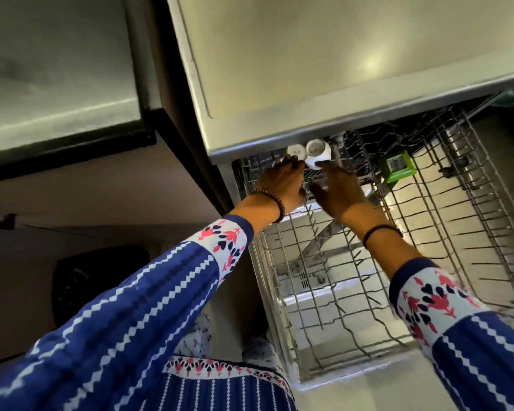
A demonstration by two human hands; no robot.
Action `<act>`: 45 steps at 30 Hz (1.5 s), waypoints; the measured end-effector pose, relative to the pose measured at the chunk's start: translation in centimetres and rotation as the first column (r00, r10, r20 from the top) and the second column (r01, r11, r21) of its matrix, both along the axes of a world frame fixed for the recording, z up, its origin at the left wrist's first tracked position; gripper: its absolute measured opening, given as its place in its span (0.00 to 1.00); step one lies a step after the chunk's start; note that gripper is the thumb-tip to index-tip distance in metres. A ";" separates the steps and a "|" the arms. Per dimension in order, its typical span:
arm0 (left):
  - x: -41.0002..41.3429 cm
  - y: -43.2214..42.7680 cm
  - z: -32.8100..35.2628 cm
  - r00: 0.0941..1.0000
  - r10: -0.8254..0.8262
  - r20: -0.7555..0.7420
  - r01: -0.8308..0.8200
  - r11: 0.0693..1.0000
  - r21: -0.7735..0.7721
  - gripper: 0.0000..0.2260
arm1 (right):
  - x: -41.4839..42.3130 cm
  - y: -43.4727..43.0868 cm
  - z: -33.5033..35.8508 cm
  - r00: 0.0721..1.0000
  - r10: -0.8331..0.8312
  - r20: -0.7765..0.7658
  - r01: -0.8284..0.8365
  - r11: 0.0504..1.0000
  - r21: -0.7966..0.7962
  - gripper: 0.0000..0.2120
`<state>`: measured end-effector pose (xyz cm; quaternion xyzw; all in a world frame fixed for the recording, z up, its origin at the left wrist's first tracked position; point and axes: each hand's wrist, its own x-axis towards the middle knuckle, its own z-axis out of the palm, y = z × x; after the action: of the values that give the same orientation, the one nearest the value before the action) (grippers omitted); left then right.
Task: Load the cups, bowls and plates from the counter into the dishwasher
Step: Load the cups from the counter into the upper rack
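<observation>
Two small white cups sit upside down at the back left of the pulled-out dishwasher rack (445,203), just under the counter's edge. My left hand (279,182) grips the left cup (296,151) with its fingertips. My right hand (337,189) holds the rim of the right cup (319,152), which is tilted. Both arms wear blue patterned sleeves. The parts of the cups below my fingers are hidden.
A steel counter (309,54) overhangs the rack's back. A green plastic box (396,166) is clipped in the rack to the right of the cups. Wire tines fill the rack, with the spray arm (324,232) beneath. A dark mat (95,277) lies on the floor at left.
</observation>
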<state>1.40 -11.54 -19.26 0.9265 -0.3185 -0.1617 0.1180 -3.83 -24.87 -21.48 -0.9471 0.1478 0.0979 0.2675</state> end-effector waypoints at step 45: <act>12.1 51.6 21.8 0.572 0.799 -0.186 -0.685 0.340 -0.644 0.15 | 23.7 49.3 26.4 0.831 0.500 0.244 -0.557 0.733 0.392 0.10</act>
<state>13.51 40.01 2.55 0.8715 0.0965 0.1091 0.4682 19.86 24.45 4.88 -0.8662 -0.1710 0.1432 0.4472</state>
